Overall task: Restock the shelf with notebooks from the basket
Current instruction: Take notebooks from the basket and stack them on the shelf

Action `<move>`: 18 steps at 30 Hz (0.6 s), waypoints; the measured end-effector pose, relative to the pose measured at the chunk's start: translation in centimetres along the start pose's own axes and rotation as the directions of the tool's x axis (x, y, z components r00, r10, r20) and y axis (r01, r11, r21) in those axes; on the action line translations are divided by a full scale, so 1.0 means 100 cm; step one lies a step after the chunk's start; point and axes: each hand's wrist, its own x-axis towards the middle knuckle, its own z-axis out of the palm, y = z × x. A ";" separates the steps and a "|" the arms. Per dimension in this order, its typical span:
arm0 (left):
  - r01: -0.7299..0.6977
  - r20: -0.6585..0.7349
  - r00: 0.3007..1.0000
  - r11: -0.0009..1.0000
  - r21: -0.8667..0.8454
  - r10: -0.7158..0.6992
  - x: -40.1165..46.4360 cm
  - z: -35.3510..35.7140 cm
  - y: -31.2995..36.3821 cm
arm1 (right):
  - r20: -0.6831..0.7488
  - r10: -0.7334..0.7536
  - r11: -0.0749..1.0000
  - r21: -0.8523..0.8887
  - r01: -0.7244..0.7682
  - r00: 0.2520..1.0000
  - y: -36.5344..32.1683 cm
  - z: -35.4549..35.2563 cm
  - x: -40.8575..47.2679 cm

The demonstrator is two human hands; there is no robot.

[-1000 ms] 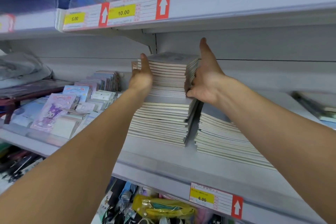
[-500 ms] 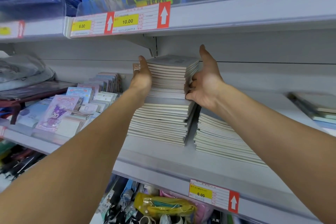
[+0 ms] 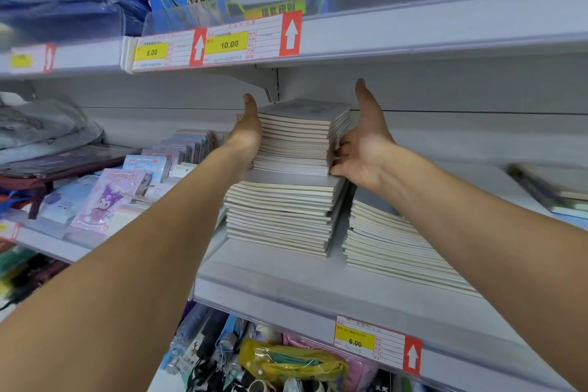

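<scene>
Grey-covered notebooks (image 3: 299, 140) sit as a fresh bundle on top of the lower stack (image 3: 280, 216), set a little further back than it, and both hands bracket that bundle. The left hand (image 3: 246, 134) lies against its left side, thumb up, though whether the far fingers curl round the back edge cannot be told. The right hand (image 3: 362, 149) holds the right side, fingertips curled against the page edges near the bundle's bottom corner, thumb raised and free. As a judgement, the step in hand is seating and squaring this bundle on the pile; the basket is out of view. The next move likely calls for a gentle nudge so the bundle's edges line up with the stack beneath, then drawing both hands straight back toward the body. A second pile (image 3: 391, 239) stands just beside on the right, leaving only a narrow gap for the right hand's fingers. Overhead, the upper shelf (image 3: 413, 32) and its bracket (image 3: 269, 86) hang near the bundle's top, so little height remains for more. The shelf lip (image 3: 286, 289) in front lies bare, giving room to withdraw. Character cards (image 3: 105, 197) crowd the left, well apart.
</scene>
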 end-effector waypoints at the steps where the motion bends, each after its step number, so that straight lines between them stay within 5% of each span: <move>1: -0.003 -0.010 1.000 1.000 0.009 0.003 0.000 0.000 0.000 | 0.000 0.009 1.000 0.025 -0.009 1.000 -0.001 -0.001 0.001; 13: -0.003 0.017 1.000 1.000 -0.021 0.003 -0.003 -0.007 -0.007 | 0.037 -0.018 1.000 0.015 0.018 0.999 0.008 -0.004 -0.007; 16: -0.080 -0.052 0.996 0.995 -0.056 0.077 -0.005 -0.007 -0.012 | -0.006 -0.065 0.948 -0.314 0.060 0.998 0.013 0.014 -0.004; 18: -0.280 -0.223 0.932 0.958 0.063 0.287 -0.008 -0.002 -0.019 | -0.085 -0.161 0.841 -0.533 0.092 0.983 0.016 0.026 0.004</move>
